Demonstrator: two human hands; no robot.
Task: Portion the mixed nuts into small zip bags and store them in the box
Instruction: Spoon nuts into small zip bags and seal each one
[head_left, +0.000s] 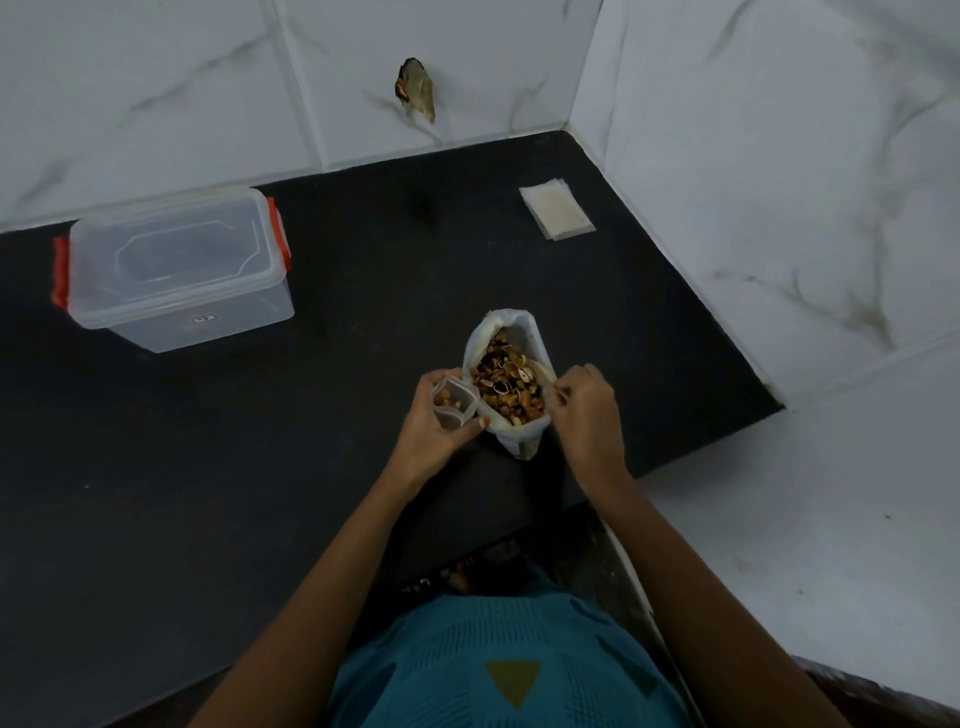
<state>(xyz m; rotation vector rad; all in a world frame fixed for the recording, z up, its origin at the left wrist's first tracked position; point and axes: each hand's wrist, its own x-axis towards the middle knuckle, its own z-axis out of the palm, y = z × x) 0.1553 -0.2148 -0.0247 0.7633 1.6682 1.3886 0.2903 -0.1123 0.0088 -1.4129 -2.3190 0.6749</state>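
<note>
A large white bag of mixed nuts (508, 382) stands open on the black counter (260, 493) near its front edge. My left hand (434, 428) grips a small zip bag (453, 402), held open just left of the big bag, with a few nuts inside. My right hand (584, 410) is at the big bag's right rim, fingers curled and pinching there; whether it holds a scoop handle or the rim itself I cannot tell. A clear plastic box (176, 270) with red latches and its lid on sits at the back left.
A stack of flat empty zip bags (557, 208) lies at the back right, close to the tiled corner walls. A hole with a wire end (415, 91) shows in the back wall. The counter's right edge steps down to a white marble surface (805, 519).
</note>
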